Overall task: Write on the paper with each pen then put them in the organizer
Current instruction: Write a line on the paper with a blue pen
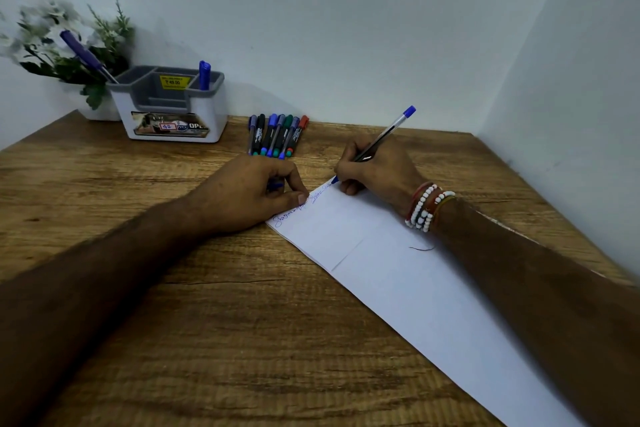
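Note:
A white sheet of paper [398, 270] lies slanted on the wooden table, with blue handwriting along its top edge. My right hand [377, 170] grips a clear pen with a blue end [388, 135], its tip touching the paper's top edge. My left hand [256, 191] rests at the paper's upper left corner, fingers curled round a small blue pen cap [276, 186], thumb pressing the paper. Several capped pens [275, 135] lie side by side behind my hands. The white and grey organizer [173, 114] at the back left holds two blue pens [204, 74].
A potted plant with white flowers [69, 42] stands behind the organizer in the left corner. Walls close the table at the back and right. The wooden table top [207, 322] stretches out in front of my left arm.

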